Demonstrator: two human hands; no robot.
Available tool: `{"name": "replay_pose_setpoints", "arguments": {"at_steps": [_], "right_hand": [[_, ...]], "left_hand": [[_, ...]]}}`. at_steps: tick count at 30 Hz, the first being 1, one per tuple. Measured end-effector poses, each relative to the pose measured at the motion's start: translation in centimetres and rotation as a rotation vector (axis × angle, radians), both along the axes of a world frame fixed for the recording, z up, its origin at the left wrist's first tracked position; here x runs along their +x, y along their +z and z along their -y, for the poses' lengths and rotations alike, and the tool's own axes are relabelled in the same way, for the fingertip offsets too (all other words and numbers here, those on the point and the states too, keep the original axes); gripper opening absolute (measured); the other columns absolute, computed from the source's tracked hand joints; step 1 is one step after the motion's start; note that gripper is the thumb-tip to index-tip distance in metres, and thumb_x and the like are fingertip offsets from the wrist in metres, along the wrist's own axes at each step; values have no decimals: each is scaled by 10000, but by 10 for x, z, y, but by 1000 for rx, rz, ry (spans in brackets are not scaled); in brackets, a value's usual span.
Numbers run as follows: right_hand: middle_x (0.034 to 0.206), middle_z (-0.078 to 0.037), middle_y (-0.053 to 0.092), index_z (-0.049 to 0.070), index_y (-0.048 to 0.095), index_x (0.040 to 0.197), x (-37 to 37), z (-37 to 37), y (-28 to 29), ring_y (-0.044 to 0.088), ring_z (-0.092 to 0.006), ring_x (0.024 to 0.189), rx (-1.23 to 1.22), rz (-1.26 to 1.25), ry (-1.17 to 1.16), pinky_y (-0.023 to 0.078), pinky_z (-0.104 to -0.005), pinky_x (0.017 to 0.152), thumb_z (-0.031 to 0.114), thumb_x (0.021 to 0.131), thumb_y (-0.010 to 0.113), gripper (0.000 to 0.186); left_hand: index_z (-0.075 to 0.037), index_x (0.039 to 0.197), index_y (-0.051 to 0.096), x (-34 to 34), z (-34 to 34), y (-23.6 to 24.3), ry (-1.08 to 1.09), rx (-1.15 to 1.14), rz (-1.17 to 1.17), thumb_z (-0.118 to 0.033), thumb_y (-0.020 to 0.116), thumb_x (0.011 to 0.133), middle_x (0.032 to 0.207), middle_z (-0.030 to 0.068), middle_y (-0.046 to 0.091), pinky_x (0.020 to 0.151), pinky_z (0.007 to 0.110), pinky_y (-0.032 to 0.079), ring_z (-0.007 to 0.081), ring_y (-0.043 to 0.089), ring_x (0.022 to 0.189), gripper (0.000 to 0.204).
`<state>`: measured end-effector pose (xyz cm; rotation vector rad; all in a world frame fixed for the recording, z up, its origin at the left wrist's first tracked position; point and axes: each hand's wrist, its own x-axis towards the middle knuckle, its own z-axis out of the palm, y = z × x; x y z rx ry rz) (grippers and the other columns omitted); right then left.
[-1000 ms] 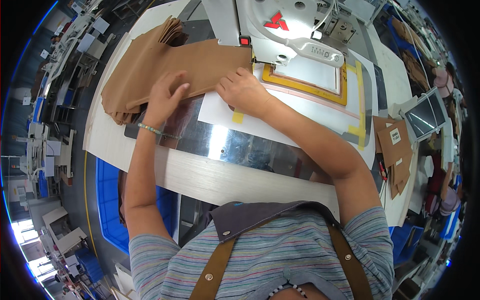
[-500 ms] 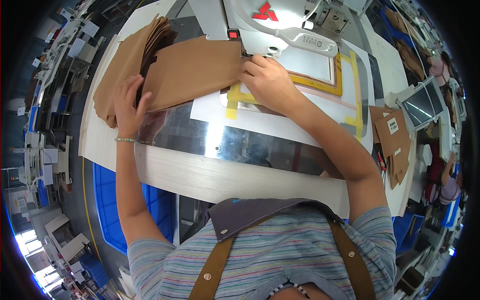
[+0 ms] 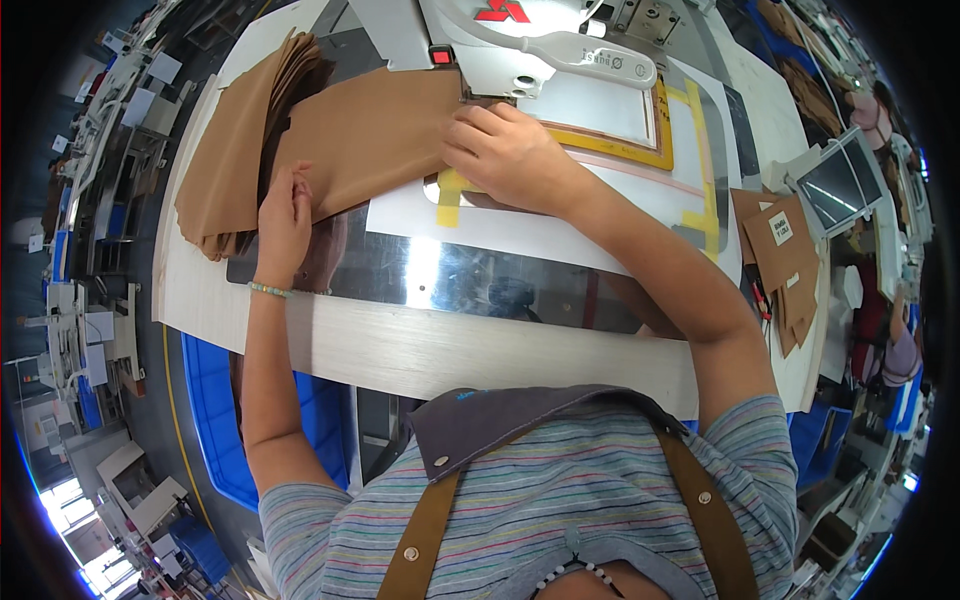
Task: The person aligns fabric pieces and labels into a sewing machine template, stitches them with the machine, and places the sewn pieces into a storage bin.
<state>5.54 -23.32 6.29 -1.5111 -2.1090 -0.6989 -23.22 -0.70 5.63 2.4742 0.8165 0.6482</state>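
A single brown piece (image 3: 370, 120) of fabric or similar material lies across the worktop, its right end under my right hand (image 3: 505, 155). That hand's fingers are bent and closed on the piece just below the white sewing machine head (image 3: 505, 55). My left hand (image 3: 285, 225) is at the piece's left end, beside a fanned brown stack (image 3: 225, 160); its fingers are curled together, and what they hold is unclear. A yellow-bordered frame (image 3: 620, 150) lies right of my right hand on a white sheet (image 3: 600, 240) with yellow tape, over a shiny metal plate (image 3: 390, 280).
Brown pieces with pale labels (image 3: 775, 255), red-handled snips (image 3: 755, 295) and a tilted screen (image 3: 840, 180) sit at the right. Blue bins (image 3: 215, 420) are below the table. Other workstations line both sides, with co-workers (image 3: 900, 355) at right.
The brown piece has separated from the stack and shifted leftward in view. My left hand moved left and down, its fingers curling. My right hand moved up toward the machine head.
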Motion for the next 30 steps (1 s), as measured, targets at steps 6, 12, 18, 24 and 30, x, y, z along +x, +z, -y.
{"name": "replay_pose_setpoints", "arguments": {"at_steps": [6,12,18,24,30], "right_hand": [[1017,-26,718,113,716,1098,0,-12,-6,711,-210,973,-144,150,-184,584,-338,842,158,829,754,275],[888,-40,694,106,677,946,1,-20,-2,732,-214,901,-12,-133,-151,598,-369,803,101,827,726,129],[909,-3,683,120,707,943,-7,-3,1,672,-188,918,142,-22,-52,540,-316,749,139,816,758,139],[842,23,655,138,707,873,-12,9,-11,647,-169,884,74,171,-159,522,-314,747,174,823,750,75],[857,-7,674,102,698,911,-18,13,-19,676,-176,897,-132,179,-132,568,-310,800,114,796,736,121]], "left_hand": [[-36,1331,655,2,20,4,-236,366,-37,-141,695,1019,1140,148,705,909,437,557,346,685,1035,332],[-95,1442,649,13,32,5,-287,699,-152,-89,744,922,1146,112,704,870,417,568,309,691,1023,528],[-87,1322,717,17,20,-2,-242,642,-97,-74,718,969,1034,111,725,802,431,575,332,696,891,353],[-66,1102,775,-4,20,0,-249,597,-151,-135,729,986,1035,82,769,760,411,581,301,720,878,142],[-27,1124,772,-45,22,-1,-255,671,-160,-67,724,944,1156,68,780,895,398,605,299,745,1030,191]]}}
